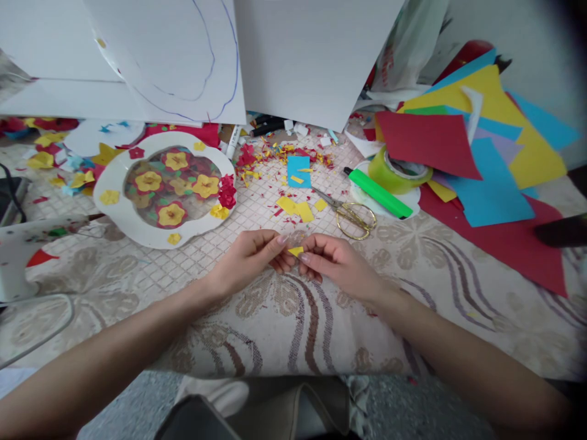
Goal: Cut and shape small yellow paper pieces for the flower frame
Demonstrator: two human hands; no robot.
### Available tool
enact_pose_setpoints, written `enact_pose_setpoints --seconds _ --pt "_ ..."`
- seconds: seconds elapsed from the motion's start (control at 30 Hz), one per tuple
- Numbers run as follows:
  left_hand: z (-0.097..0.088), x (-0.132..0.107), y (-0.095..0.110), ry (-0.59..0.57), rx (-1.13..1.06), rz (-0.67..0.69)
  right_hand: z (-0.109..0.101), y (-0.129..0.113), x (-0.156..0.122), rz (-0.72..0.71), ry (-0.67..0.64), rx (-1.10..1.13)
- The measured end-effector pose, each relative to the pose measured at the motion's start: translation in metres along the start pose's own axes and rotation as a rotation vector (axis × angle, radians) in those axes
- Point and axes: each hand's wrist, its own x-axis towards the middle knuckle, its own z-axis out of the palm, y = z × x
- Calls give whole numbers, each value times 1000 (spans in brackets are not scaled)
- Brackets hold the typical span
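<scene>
Fingers point(276, 243) curled inward, left hand point(257, 252) and right hand point(338, 263) pinching yellow paper piece point(296, 251)

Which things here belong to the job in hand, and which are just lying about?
Likely in the job:
- yellow scrap, held
- cut yellow pieces
- scissors
- flowered white frame, possibly

Apparently lying about:
- tape roll
- white marker
- glue gun

Partly out of sight

Near the table's point(284, 348) front edge, the left hand point(257, 253) and right hand point(337, 263) partly hide a yellow paper piece point(296, 251). Toward the right edge, a red sheet point(426, 140) covers some of a tape roll point(389, 177); a blurred dark object point(562, 231) is cropped, as is the glue gun point(27, 244) leftward.
</scene>
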Motion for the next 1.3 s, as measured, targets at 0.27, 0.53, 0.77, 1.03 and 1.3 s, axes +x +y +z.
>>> enact_pose_setpoints --seconds 0.27,0.53,0.77,1.03,1.3 --pt "1 -1 0 10 -9 2 1 2 1 7 7 10" --pt "1 -2 -3 45 61 42 1 3 -1 17 15 17" --pt "0 -2 0 37 59 13 0 4 0 0 29 11" --pt "2 -3 -2 54 132 1 2 2 -6 -118 73 -286" --pt "2 -3 -4 71 169 11 2 4 -6 -155 77 -336"
